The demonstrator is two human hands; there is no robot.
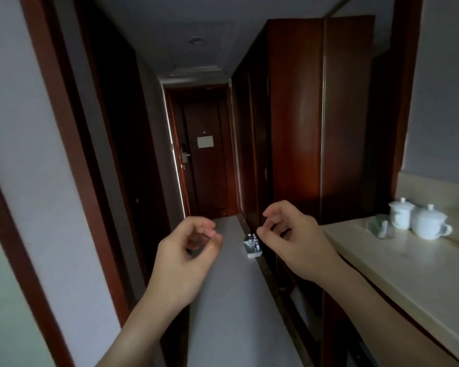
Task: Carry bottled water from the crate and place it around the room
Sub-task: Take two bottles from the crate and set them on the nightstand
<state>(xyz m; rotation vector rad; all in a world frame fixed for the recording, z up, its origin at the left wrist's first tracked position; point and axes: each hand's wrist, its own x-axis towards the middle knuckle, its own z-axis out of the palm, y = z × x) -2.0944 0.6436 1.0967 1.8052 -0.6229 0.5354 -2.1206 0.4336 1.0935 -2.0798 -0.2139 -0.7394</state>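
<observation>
A small white crate (252, 250) sits far down the corridor floor against the right-hand wardrobe, with a few water bottles (252, 238) standing upright in it. My left hand (188, 250) and my right hand (294, 234) are both raised in front of me, fingers loosely curled and apart, holding nothing. The crate shows in the gap between them, well beyond reach.
A beige counter (398, 260) on the right carries two white lidded cups (419, 221) and a glass (382, 227). Dark wooden wardrobes (294, 128) line the right side, a dark doorway (109, 128) the left. The closed entrance door (207, 160) ends the grey-floored corridor.
</observation>
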